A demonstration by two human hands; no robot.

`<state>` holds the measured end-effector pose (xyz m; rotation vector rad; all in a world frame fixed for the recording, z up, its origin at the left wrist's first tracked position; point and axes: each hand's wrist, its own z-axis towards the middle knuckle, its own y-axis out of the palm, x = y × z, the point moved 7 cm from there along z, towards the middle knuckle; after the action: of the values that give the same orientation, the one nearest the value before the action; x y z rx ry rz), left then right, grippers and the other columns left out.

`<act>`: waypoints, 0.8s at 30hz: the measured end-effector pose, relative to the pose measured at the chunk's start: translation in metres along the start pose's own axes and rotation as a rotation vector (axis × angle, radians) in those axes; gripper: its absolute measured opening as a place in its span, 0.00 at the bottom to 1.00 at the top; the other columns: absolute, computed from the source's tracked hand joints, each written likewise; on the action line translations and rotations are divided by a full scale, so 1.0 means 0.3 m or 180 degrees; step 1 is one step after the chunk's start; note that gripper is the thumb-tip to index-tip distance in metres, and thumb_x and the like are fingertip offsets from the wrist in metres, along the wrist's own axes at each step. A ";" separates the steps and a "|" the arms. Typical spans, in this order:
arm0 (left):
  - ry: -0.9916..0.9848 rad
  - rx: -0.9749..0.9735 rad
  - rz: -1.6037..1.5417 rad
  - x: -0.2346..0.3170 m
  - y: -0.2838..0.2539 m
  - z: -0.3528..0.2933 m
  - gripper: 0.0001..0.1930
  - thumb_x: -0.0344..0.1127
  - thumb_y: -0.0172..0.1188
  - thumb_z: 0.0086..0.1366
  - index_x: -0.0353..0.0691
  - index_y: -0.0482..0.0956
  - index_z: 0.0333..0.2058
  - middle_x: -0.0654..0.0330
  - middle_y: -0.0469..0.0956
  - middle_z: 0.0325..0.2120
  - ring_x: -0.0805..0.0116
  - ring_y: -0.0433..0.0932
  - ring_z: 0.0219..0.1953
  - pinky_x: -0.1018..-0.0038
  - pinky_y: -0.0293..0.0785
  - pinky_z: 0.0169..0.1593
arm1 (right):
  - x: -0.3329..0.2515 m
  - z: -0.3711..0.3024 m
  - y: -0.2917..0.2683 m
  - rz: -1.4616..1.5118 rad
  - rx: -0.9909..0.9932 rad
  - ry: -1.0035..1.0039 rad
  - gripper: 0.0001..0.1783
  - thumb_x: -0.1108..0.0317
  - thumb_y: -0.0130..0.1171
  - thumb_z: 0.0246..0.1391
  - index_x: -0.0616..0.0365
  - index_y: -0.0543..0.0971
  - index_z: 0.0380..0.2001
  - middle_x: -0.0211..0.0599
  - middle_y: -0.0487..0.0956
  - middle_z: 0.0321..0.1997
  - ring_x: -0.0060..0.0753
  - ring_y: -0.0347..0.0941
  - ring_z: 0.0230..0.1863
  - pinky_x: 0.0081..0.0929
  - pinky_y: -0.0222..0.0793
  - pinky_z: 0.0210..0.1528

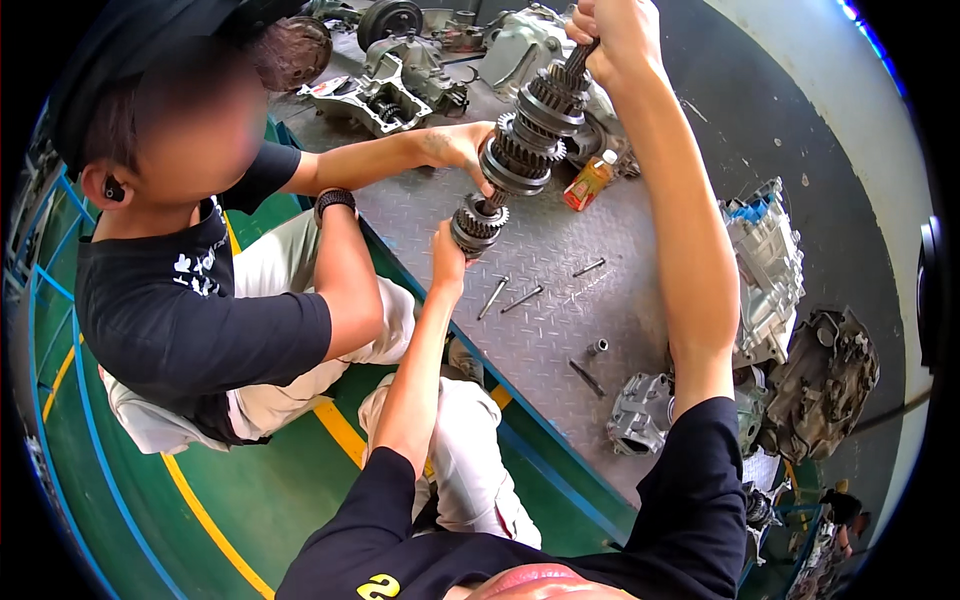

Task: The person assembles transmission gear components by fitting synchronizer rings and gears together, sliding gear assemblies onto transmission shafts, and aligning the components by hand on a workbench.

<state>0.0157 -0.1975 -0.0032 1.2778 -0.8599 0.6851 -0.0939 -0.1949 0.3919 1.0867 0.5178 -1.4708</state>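
A transmission gear shaft (527, 150) with several stacked toothed gears is held slantwise above the metal table. My right hand (618, 45) is closed around its splined upper end. At the lower end, my left hand (448, 258) grips the bottom gear (478, 228), its fingers partly hidden behind the metal. Between my hands, a co-worker's hand (462, 155) touches the middle of the shaft from the left.
Several bolts (522, 299) and a socket (598, 346) lie on the patterned metal table (540, 345). A drink bottle (590, 181) stands behind the shaft. Gearbox housings (385, 100) sit at the back, others (765, 270) at right. The co-worker (200, 300) sits close on my left.
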 end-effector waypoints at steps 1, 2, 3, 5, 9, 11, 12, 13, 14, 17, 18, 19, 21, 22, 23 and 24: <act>0.0078 -0.0001 0.0008 -0.002 0.001 0.003 0.20 0.41 0.34 0.72 0.45 0.71 0.24 0.67 0.69 0.14 0.78 0.62 0.12 0.78 0.52 0.16 | 0.015 0.000 0.002 -0.0075 0.0037 0.0042 0.15 0.63 0.53 0.65 0.50 0.65 0.23 0.20 0.58 0.14 0.16 0.50 0.10 0.20 0.46 0.11; 0.0074 0.0016 -0.0005 0.007 0.017 -0.001 0.20 0.41 0.34 0.72 0.45 0.71 0.24 0.67 0.69 0.14 0.78 0.62 0.12 0.78 0.52 0.16 | 0.031 0.005 -0.005 -0.0084 0.0022 0.0055 0.15 0.63 0.53 0.65 0.50 0.65 0.23 0.20 0.58 0.14 0.16 0.50 0.10 0.20 0.46 0.11; 0.0012 0.0052 -0.0081 0.012 0.030 -0.005 0.20 0.40 0.34 0.72 0.45 0.71 0.24 0.67 0.68 0.14 0.78 0.62 0.12 0.79 0.52 0.16 | 0.052 0.009 -0.012 -0.0056 -0.0032 0.0092 0.15 0.63 0.52 0.65 0.50 0.65 0.23 0.20 0.57 0.14 0.16 0.50 0.10 0.20 0.45 0.11; 0.0032 0.0130 -0.0142 0.003 0.028 -0.002 0.20 0.39 0.35 0.71 0.45 0.71 0.22 0.68 0.67 0.13 0.79 0.61 0.12 0.79 0.51 0.16 | 0.082 0.006 -0.010 0.0000 -0.0086 0.0194 0.16 0.63 0.52 0.66 0.50 0.65 0.23 0.19 0.56 0.13 0.15 0.49 0.09 0.20 0.45 0.11; 0.0024 -0.0045 -0.0191 -0.029 -0.004 0.015 0.19 0.45 0.42 0.72 0.44 0.77 0.28 0.69 0.74 0.19 0.81 0.70 0.19 0.80 0.62 0.20 | 0.097 -0.014 0.005 0.0077 -0.0132 0.0197 0.16 0.62 0.52 0.66 0.49 0.65 0.23 0.19 0.56 0.14 0.14 0.49 0.09 0.19 0.46 0.11; 0.0019 -0.0065 -0.0156 -0.026 0.006 0.018 0.19 0.45 0.42 0.72 0.44 0.77 0.28 0.69 0.74 0.19 0.81 0.70 0.19 0.80 0.62 0.20 | 0.094 -0.014 0.007 0.0027 -0.0118 0.0163 0.16 0.61 0.53 0.66 0.50 0.66 0.24 0.18 0.56 0.14 0.14 0.49 0.10 0.19 0.46 0.11; 0.0027 -0.0112 -0.0110 -0.011 0.021 0.009 0.19 0.45 0.42 0.72 0.44 0.77 0.28 0.69 0.74 0.19 0.81 0.70 0.19 0.80 0.62 0.20 | 0.094 -0.015 0.009 -0.0026 -0.0127 0.0093 0.16 0.61 0.54 0.66 0.50 0.66 0.24 0.18 0.56 0.14 0.14 0.49 0.10 0.19 0.47 0.11; -0.0015 0.0026 -0.0155 -0.005 0.030 -0.003 0.19 0.44 0.42 0.72 0.43 0.78 0.29 0.68 0.74 0.20 0.81 0.71 0.19 0.80 0.64 0.21 | 0.098 -0.016 0.007 -0.0057 -0.0106 0.0090 0.15 0.62 0.55 0.66 0.51 0.66 0.24 0.18 0.56 0.14 0.14 0.49 0.10 0.19 0.47 0.11; -0.0013 0.0094 -0.0167 -0.013 0.004 -0.001 0.19 0.44 0.42 0.72 0.43 0.78 0.29 0.68 0.74 0.20 0.81 0.71 0.19 0.80 0.64 0.21 | 0.091 -0.035 0.027 -0.0063 -0.0057 0.0199 0.16 0.62 0.55 0.65 0.50 0.66 0.23 0.18 0.56 0.14 0.14 0.49 0.10 0.19 0.47 0.11; 0.0123 -0.0176 0.0077 0.001 0.012 0.016 0.20 0.41 0.38 0.74 0.43 0.73 0.25 0.66 0.70 0.14 0.80 0.63 0.14 0.80 0.54 0.17 | 0.085 -0.041 0.043 0.0079 -0.0271 0.0130 0.18 0.62 0.54 0.66 0.48 0.63 0.21 0.18 0.55 0.13 0.14 0.47 0.10 0.19 0.46 0.11; 0.0119 -0.0146 0.0051 -0.002 0.005 0.016 0.20 0.41 0.38 0.74 0.43 0.73 0.25 0.66 0.70 0.14 0.80 0.63 0.14 0.80 0.54 0.17 | 0.090 -0.041 0.046 0.0096 -0.0414 0.0116 0.19 0.62 0.54 0.65 0.48 0.62 0.21 0.18 0.55 0.12 0.14 0.47 0.09 0.19 0.46 0.11; -0.0003 -0.0286 -0.0085 -0.009 0.008 0.017 0.18 0.41 0.37 0.74 0.42 0.73 0.28 0.66 0.69 0.15 0.80 0.63 0.14 0.79 0.54 0.17 | 0.100 -0.036 0.045 0.0115 -0.0472 0.0165 0.19 0.62 0.54 0.65 0.47 0.61 0.21 0.18 0.55 0.12 0.14 0.47 0.09 0.19 0.46 0.10; -0.0132 -0.0838 -0.0259 -0.006 0.014 0.022 0.17 0.42 0.35 0.75 0.41 0.71 0.35 0.64 0.68 0.16 0.79 0.61 0.14 0.79 0.53 0.17 | 0.102 -0.030 0.055 0.0136 -0.0567 0.0223 0.19 0.62 0.54 0.65 0.47 0.61 0.21 0.18 0.55 0.12 0.14 0.47 0.09 0.19 0.46 0.10; -0.0116 -0.0804 -0.0270 0.003 -0.002 0.029 0.17 0.42 0.35 0.75 0.41 0.71 0.35 0.64 0.68 0.16 0.79 0.61 0.14 0.79 0.53 0.17 | 0.102 -0.027 0.064 0.0116 -0.0617 0.0256 0.20 0.62 0.54 0.65 0.47 0.61 0.21 0.18 0.55 0.11 0.14 0.48 0.09 0.18 0.46 0.10; -0.0235 -0.1023 -0.0437 0.009 0.007 0.021 0.17 0.42 0.35 0.75 0.41 0.71 0.35 0.64 0.68 0.16 0.79 0.60 0.14 0.79 0.52 0.17 | 0.108 -0.026 0.065 0.0091 -0.0653 0.0295 0.20 0.61 0.54 0.66 0.47 0.61 0.20 0.17 0.55 0.11 0.14 0.48 0.09 0.18 0.45 0.10; -0.0348 -0.1237 -0.0599 0.018 0.015 0.010 0.17 0.42 0.34 0.75 0.42 0.71 0.35 0.64 0.68 0.16 0.79 0.60 0.14 0.80 0.52 0.17 | 0.109 -0.023 0.069 0.0095 -0.0676 0.0316 0.20 0.61 0.54 0.66 0.47 0.61 0.20 0.17 0.55 0.11 0.14 0.48 0.09 0.18 0.45 0.10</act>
<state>0.0144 -0.1998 0.0038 1.0337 -0.8975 0.2819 -0.0687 -0.2112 0.3664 0.9978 0.7083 -1.3080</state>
